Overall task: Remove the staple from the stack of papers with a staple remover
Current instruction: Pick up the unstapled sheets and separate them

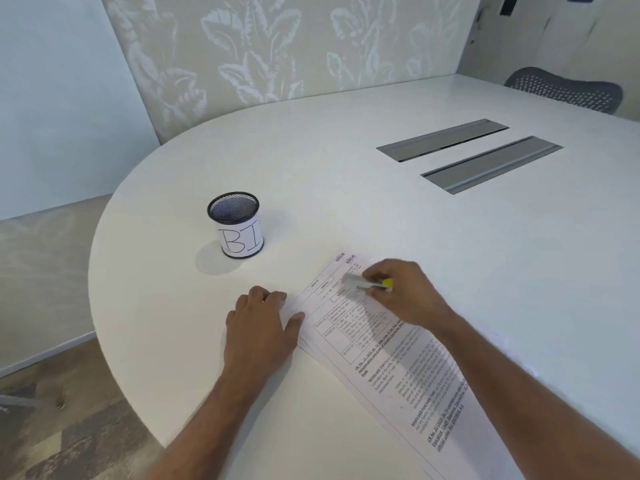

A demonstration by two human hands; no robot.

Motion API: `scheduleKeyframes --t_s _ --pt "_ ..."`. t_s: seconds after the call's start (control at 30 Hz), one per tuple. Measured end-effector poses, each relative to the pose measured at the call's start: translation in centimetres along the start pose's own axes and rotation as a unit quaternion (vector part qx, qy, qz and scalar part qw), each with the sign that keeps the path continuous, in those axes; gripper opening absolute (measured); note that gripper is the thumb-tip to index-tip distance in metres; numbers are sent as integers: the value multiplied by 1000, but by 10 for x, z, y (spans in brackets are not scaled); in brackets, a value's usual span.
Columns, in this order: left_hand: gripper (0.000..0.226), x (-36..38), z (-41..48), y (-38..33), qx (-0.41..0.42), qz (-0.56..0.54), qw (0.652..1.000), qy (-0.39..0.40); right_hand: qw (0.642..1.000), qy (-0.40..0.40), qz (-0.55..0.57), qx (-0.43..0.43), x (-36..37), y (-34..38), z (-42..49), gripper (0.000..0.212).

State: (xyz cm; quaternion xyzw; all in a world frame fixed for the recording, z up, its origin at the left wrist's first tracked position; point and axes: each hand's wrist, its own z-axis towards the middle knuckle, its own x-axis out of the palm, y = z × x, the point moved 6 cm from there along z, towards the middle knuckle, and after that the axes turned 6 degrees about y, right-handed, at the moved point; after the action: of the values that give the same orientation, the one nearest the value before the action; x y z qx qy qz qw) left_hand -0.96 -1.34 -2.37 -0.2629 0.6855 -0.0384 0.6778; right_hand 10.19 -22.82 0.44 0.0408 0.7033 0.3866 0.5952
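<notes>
A stack of printed papers [391, 362] lies at a slant on the white table [346, 209], its top end pointing away from me. My right hand [405, 294] grips a staple remover [367, 282] with a metal front and a yellow back, held over the upper part of the top sheet. The staple itself is too small and blurred to make out. My left hand [263, 323] lies flat on the table, fingers spread, its thumb pressing the left edge of the stack.
A black mesh pen cup [236, 225] with a white label reading "BI" stands to the left beyond the papers. Two grey cable hatches [467, 154] are set into the table at the back right. A mesh chair back [564, 90] shows behind the far edge.
</notes>
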Motion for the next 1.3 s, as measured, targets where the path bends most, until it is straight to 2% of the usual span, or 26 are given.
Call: scheduleKeyframes --t_s 0.13,0.27,0.4,0.47,0.53,0.6,0.67,0.77,0.83,0.93,1.03,1.13,1.2,1.3 --pt "53 0 9 -5 18 -8 1000 24 987 -133 -20 85 -32 -38 14 18" --pt "65 2 15 -16 39 -4 998 47 980 -134 -58 137 -36 -57 32 25" --pt "83 6 19 -28 39 31 996 76 979 -119 -87 140 -31 -62 43 28" --pt "94 8 21 -32 29 56 994 91 978 -121 -95 141 -31 -63 42 39" --pt "99 9 22 -32 14 72 993 93 973 -172 -104 116 -37 -55 29 52" --pt "103 7 25 -32 1 78 993 92 967 -231 -83 69 -43 -43 8 47" --pt "105 7 28 -33 -10 74 993 94 976 -187 -95 55 -36 -37 -12 41" --pt "107 10 34 -35 -33 66 991 108 981 -48 -128 139 -14 -51 -35 65" --pt "111 11 37 -37 -45 68 989 120 978 -26 -122 165 -7 -60 -41 78" --pt "113 12 42 -37 -60 58 987 139 981 -37 -108 158 -5 -57 -38 78" --pt "108 10 48 -35 -60 -5 987 150 981 -43 -101 157 -3 -54 -37 76" --pt "94 4 56 -33 -53 -89 983 154 984 -54 -92 140 0 -51 -39 76" --pt "70 3 60 -32 -40 -134 973 185 986 -63 -82 129 -1 -49 -41 77" --pt "16 4 62 -30 6 -176 959 223 985 -104 -35 129 -11 -51 -51 71"
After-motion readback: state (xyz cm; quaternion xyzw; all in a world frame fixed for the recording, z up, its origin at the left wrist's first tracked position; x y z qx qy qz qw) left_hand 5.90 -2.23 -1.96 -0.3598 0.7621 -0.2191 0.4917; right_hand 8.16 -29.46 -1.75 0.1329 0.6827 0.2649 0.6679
